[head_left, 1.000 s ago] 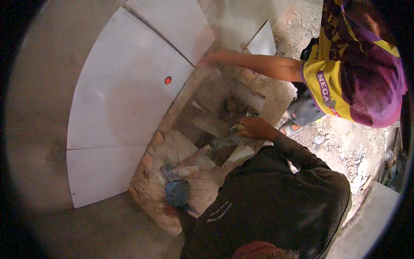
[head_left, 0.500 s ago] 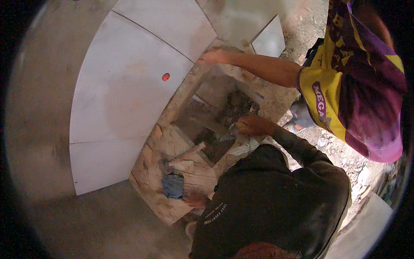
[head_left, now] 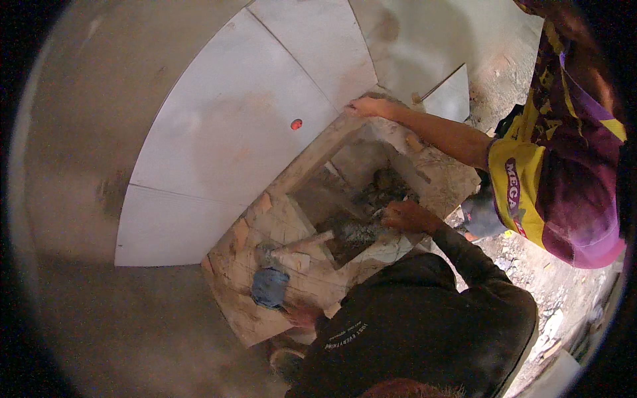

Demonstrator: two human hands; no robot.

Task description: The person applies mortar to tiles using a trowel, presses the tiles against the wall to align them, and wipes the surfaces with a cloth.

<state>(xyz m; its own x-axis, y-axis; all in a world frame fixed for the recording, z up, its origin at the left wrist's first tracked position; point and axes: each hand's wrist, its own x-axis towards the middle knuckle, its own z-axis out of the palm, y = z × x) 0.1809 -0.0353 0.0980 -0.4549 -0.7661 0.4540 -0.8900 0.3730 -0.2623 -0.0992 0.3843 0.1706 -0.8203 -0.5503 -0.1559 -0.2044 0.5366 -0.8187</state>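
Note:
Neither my left hand nor my right hand is in view. Below me a co-worker in a dark hoodie [head_left: 424, 338] bends over a square opening [head_left: 338, 192] in a dusty slab [head_left: 232, 285]; their right hand [head_left: 405, 215] grips something small and pale at its edge, too indistinct to name. Their left hand [head_left: 302, 315] is beside a blue object [head_left: 269, 287]. A second co-worker in a yellow and purple shirt [head_left: 577, 192] reaches in from the right, a hand [head_left: 365, 107] at the lower edge of pale wall panels [head_left: 225, 113], which have a small red-filled hole [head_left: 296, 124].
A loose pale panel [head_left: 448, 96] is at the upper right, near the wall [head_left: 79, 166]. Rubble [head_left: 557, 312] covers the floor at the right. Dust and broken pieces lie round the opening.
My view has shifted, so the panels appear farther right. The hooded co-worker's left hand has appeared beside the blue object, while their right hand stays at the opening.

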